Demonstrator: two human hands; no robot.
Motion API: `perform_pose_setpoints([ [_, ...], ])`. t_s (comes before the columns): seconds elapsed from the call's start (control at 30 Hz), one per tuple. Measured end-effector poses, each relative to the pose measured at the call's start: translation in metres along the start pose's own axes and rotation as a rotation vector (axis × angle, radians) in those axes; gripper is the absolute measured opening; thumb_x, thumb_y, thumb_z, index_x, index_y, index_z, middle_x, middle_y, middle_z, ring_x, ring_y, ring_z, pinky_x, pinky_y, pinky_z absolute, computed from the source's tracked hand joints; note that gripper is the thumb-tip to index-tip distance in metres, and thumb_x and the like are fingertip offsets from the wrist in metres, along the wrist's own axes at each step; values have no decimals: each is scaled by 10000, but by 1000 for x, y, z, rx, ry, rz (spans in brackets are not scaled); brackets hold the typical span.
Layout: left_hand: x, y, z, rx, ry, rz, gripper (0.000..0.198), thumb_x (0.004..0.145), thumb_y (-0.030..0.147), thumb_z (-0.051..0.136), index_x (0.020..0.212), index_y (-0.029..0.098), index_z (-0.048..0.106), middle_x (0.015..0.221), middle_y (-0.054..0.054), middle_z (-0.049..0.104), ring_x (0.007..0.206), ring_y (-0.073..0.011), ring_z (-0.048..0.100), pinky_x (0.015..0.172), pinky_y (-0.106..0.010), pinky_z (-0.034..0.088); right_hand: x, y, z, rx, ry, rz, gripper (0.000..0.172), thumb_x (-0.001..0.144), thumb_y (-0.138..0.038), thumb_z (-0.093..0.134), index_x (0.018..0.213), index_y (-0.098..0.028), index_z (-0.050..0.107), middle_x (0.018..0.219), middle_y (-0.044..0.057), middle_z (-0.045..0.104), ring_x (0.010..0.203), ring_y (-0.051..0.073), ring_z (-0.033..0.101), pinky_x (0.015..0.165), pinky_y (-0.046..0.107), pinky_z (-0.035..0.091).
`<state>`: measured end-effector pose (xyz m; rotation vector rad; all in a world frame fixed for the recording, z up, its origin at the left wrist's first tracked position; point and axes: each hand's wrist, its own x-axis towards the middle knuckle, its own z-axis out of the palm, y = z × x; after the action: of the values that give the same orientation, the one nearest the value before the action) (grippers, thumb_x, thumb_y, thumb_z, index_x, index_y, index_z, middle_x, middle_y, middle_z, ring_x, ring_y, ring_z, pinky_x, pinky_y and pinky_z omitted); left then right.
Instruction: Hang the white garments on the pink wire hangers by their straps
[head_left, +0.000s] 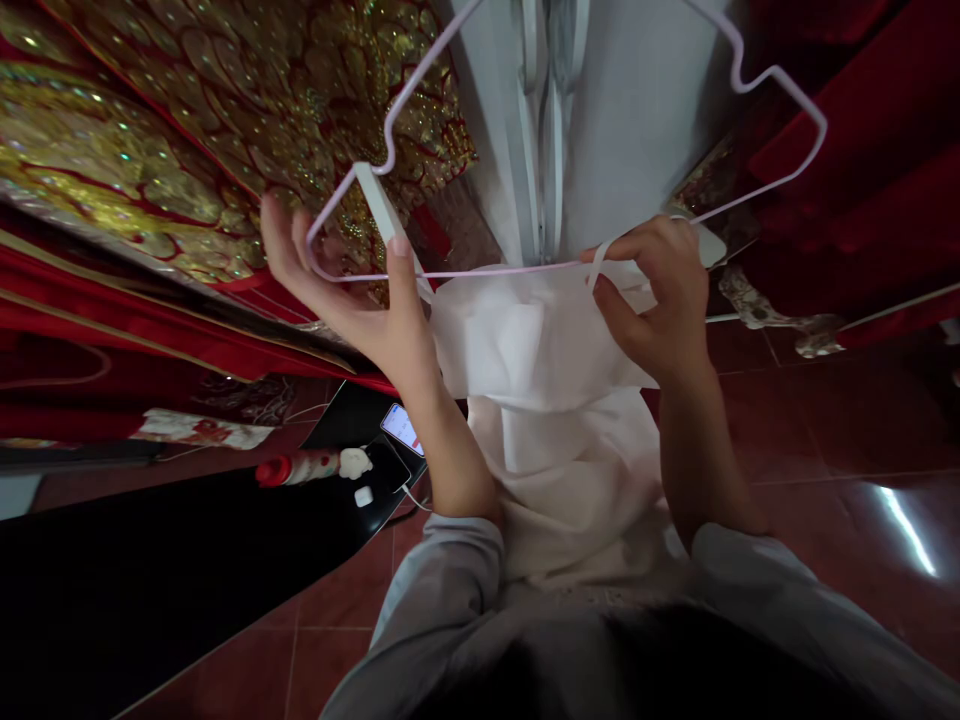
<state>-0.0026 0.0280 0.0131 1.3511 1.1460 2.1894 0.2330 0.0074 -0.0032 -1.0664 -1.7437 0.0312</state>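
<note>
A thin pale-pink clothes hanger [517, 270] is held up in front of me, its top cut off by the frame edge. My left hand [375, 310] is at its left corner, fingers behind the wire and thumb against a white strap [379, 205] looped over that shoulder. Near the right part of the bottom bar, my right hand [660, 290] pinches another narrow white strap [598, 262] between thumb and forefinger. White cloth [502, 340] hangs just below the bar between both hands. Where it ends against the paler cloth [570, 480] lower down is hard to make out.
Red garments with gold sequins [150, 130] hang at left, more red cloth [885, 180] at right. White panels [622, 120] stand ahead. On a black table [187, 570] lie a red-capped bottle [292, 468], a lit phone [403, 428] and a small white case [364, 496]. The floor [810, 530] is red tile.
</note>
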Motion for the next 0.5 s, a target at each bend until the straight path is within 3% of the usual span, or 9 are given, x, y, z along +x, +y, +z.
perform_pose_setpoints([
  [0.07, -9, -12, 4, -129, 113, 22, 543, 845, 342, 836, 1278, 294, 513, 1301, -51, 617, 1216, -234, 599, 1033, -371, 501, 0, -1, 1, -5, 15, -15, 124, 933, -322, 566, 1004, -309, 667, 896, 53, 614, 915, 242, 591, 924, 490, 491],
  [0.17, -21, -19, 11, -265, 64, -169, 200, 965, 356, 701, 1086, 226, 610, 916, -32, 648, 779, -156, 636, 750, -295, 520, 2, -2, 1, -28, 19, -32, 141, 923, -298, 569, 1024, -315, 666, 897, 51, 621, 912, 240, 599, 906, 484, 502],
  [0.33, -29, -3, 22, -224, 27, -181, 222, 1091, 337, 515, 940, 201, 605, 839, -31, 676, 754, -148, 634, 771, -293, 518, 7, 0, -5, 9, -17, -40, 138, 928, -340, 586, 1035, -319, 671, 961, 35, 688, 962, 234, 645, 983, 501, 518],
  [0.5, -30, 3, 26, -254, 21, -119, 214, 1101, 230, 470, 943, 179, 605, 810, -46, 683, 721, -159, 601, 731, -290, 491, 14, 18, -35, 13, 189, 107, 228, 960, -414, 561, 1112, -260, 635, 1071, 73, 672, 1099, 244, 643, 955, 471, 548],
])
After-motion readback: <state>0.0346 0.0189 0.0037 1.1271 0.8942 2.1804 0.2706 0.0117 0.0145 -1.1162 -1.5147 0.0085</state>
